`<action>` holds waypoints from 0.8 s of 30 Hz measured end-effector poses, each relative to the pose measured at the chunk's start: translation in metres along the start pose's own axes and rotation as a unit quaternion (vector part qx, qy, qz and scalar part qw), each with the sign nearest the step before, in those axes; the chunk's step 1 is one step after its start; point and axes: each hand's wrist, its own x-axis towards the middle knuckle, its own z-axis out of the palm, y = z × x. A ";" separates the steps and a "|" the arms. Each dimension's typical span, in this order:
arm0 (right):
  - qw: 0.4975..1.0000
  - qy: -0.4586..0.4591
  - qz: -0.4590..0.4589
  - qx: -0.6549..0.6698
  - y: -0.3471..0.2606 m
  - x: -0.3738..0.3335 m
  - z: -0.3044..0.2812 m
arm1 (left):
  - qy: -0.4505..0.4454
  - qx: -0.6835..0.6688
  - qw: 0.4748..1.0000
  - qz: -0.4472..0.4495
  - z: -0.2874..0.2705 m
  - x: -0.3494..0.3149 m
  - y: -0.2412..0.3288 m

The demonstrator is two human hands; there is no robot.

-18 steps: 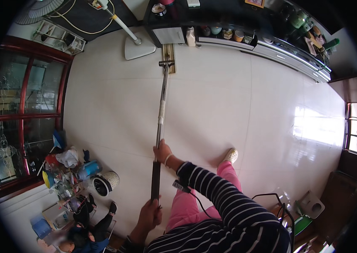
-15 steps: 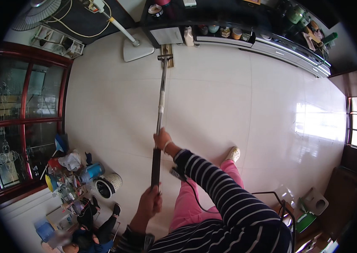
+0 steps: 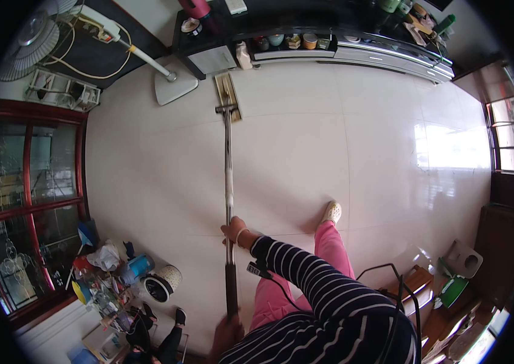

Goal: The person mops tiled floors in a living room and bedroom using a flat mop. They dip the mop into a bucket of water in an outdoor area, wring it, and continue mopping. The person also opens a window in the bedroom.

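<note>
A flat mop with a long metal pole stretches away from me over the pale tiled floor. Its long, narrow tan head lies on the tiles just short of the low black cabinet. Partway along the pole, my right hand is wrapped round the metal, a band at its wrist. Nearer my body, my left hand is closed round the lower end of the dark grip, its fingers partly in shadow.
A white floor-standing appliance stands left of the mop head, beside a cream bottle. Lower left are a speckled bin, clutter and a seated person's legs. A wooden chair stands lower right.
The mop head has slid back toward me from the cabinet's edge and now lies wholly in view. Both hands have drawn the pole closer to my body. The camera view has shifted too.
</note>
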 end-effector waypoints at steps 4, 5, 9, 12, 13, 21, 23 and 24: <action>0.988 -0.052 0.053 0.132 0.004 0.006 -0.016 | 0.018 0.100 0.994 -0.026 -0.022 -0.055 -0.029; 0.984 -0.069 0.078 0.148 0.002 0.010 -0.018 | 0.028 0.127 0.991 -0.024 -0.026 -0.064 -0.026; 0.978 -0.085 0.004 0.190 -0.015 0.014 -0.020 | 0.064 0.234 0.970 -0.011 -0.024 -0.081 0.004; 0.984 -0.016 -0.023 0.174 -0.033 0.012 -0.051 | 0.074 0.309 0.948 -0.002 -0.004 -0.085 0.028; 0.983 -0.012 -0.031 0.182 -0.042 0.013 -0.066 | 0.075 0.330 0.941 0.003 0.006 -0.086 0.034; 0.961 0.096 -0.061 0.252 -0.051 -0.028 -0.244 | 0.016 0.508 0.857 0.083 0.113 -0.061 0.078; 0.949 0.141 -0.064 0.275 -0.047 -0.034 -0.308 | -0.030 0.563 0.811 0.155 0.148 -0.044 0.091; 0.935 0.158 -0.075 0.309 -0.044 -0.036 -0.340 | -0.075 0.577 0.783 0.219 0.169 -0.028 0.099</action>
